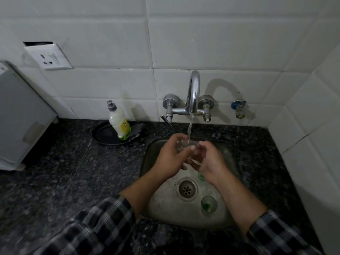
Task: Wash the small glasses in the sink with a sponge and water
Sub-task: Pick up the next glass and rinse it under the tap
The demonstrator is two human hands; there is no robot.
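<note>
A: Starting at the hands?

B: Gripping a small glass [181, 145] with the left hand [170, 160], fingers curled round it from nine o'clock. Pinching the same glass from three o'clock with the right hand [210, 161], thumb and fingertips bent onto its other end. Blurred there, so hard to say more about that grip.

A: And lying how?

B: Tipped on its side, directly under the water stream [190, 128], above the twelve o'clock part of the sink [147, 162].

A: Lower in the basin?

B: At the middle, the drain [187, 189]. Just beside it at four o'clock, standing upright, a second small glass [209, 205] with green residue at the bottom. Peeking out under the right wrist, at one o'clock of the drain, a bit of green [201, 176], too hidden to name.

A: Beyond the rim?

B: On the tiled wall [220, 43] at twelve o'clock, a chrome tap [193, 92], running. All round, a dark speckled counter [73, 172]. At ten o'clock of the sink, a soap bottle [119, 122] leaning on a black plate [103, 134]. Farther out at ten o'clock, a wall socket [48, 57]. At nine o'clock, a white appliance [18, 116]. At two o'clock, a small spigot [239, 110] on the wall. At six o'clock, checked sleeves [92, 229] ending partway along both forearms.
</note>
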